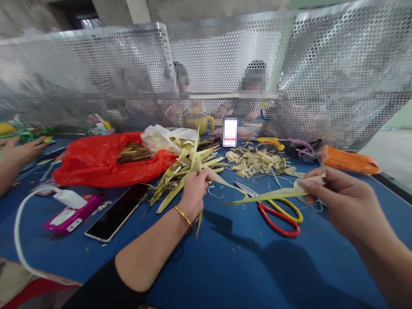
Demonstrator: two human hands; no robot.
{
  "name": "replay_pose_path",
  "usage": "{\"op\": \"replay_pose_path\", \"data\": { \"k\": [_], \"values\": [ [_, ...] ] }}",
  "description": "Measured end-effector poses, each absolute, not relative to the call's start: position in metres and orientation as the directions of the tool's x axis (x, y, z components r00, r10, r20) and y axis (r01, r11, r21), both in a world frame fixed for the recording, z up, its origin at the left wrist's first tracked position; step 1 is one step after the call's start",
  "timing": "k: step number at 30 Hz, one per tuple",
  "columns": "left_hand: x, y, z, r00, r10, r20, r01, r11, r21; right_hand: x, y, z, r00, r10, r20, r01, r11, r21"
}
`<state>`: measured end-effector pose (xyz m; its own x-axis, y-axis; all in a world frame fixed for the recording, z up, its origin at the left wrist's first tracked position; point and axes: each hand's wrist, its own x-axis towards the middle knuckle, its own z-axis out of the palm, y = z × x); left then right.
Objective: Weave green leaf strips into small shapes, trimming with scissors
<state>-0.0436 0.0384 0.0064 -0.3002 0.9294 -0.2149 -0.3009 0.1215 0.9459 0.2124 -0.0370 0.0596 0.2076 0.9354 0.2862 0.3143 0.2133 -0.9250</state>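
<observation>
Pinching the broad end of a pale green husk strip [273, 195], the right hand [341, 197] hangs above the blue tabletop [199, 274] near its right edge. The strip looks light, limp and prone to splitting lengthwise; its broad end seems the surest hold. Below lie smooth-handled scissors [262, 209]. The left hand [194, 189] pinches a papery husk [222, 178] beside tapering leaves [175, 189]. Toward the back edge sit crinkled shavings [260, 162], then a perforated metal screen [219, 64].

leaf strip [277, 194] apparently above scissors [263, 212]
</observation>
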Motion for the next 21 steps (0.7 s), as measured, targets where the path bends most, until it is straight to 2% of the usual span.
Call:
{"op": "replay_pose_path", "data": {
  "k": [3, 7, 12, 16, 18, 19, 21],
  "values": [
    [-0.057, 0.051, 0.012, -0.396, 0.895, -0.207, -0.353, 0.060, 0.934, 0.238, -0.028, 0.070, 0.305, 0.909, 0.283, 0.226, 0.219, -0.949],
    [-0.075, 0.062, 0.018, -0.485, 0.847, -0.217, -0.407, 0.001, 0.914, 0.264, -0.024, 0.082, 0.560, 0.788, 0.255, 0.027, 0.291, -0.956],
    [-0.083, 0.063, 0.023, -0.471, 0.852, -0.229, -0.457, -0.013, 0.890, 0.274, -0.022, 0.085, 0.729, 0.664, 0.167, -0.101, 0.346, -0.933],
    [-0.070, 0.048, 0.029, -0.301, 0.925, -0.234, -0.464, 0.073, 0.883, 0.262, -0.010, 0.067, 0.750, 0.636, 0.184, -0.122, 0.407, -0.905],
    [-0.060, 0.036, 0.033, -0.124, 0.974, -0.188, -0.427, 0.119, 0.896, 0.248, -0.006, 0.058, 0.663, 0.734, 0.149, -0.189, 0.356, -0.915],
    [-0.055, 0.029, 0.034, -0.027, 0.987, -0.159, -0.399, 0.135, 0.907, 0.239, -0.005, 0.055, 0.565, 0.817, 0.112, -0.247, 0.297, -0.922],
    [-0.047, 0.016, 0.038, 0.135, 0.986, -0.102, -0.348, 0.143, 0.926, 0.219, -0.003, 0.050, 0.497, 0.862, 0.099, -0.287, 0.271, -0.919]
  ]
}}
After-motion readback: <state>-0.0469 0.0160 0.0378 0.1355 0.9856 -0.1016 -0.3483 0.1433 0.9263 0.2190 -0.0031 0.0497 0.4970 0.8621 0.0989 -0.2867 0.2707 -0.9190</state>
